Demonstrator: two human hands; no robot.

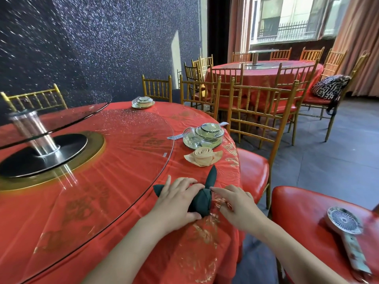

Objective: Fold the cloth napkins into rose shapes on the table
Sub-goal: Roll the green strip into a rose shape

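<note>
Attention is centred on a dark green cloth napkin [202, 199], which is rolled into a thick bundle and laid near the edge of the red plastic-covered tabletop [123, 201], just outside the rim of the round glass turntable [133, 140]. It is held by the left hand [178, 199]. The fingers [184, 185] are draped over the roll and the thumb is tucked against its near end, probably so that the coil cannot spring loose. One pointed tail is left sticking out on the far side, presumably to be shaped as a leaf. Nothing is gripped by the right hand [233, 203]; its outstretched fingers [221, 190] are set at the roll's right side, apparently touching it. A finished rose of peach cloth [203, 156] is set just beyond, beside a plastic-wrapped set of dishes [205, 134], likely where each rose is meant to be placed.
</note>
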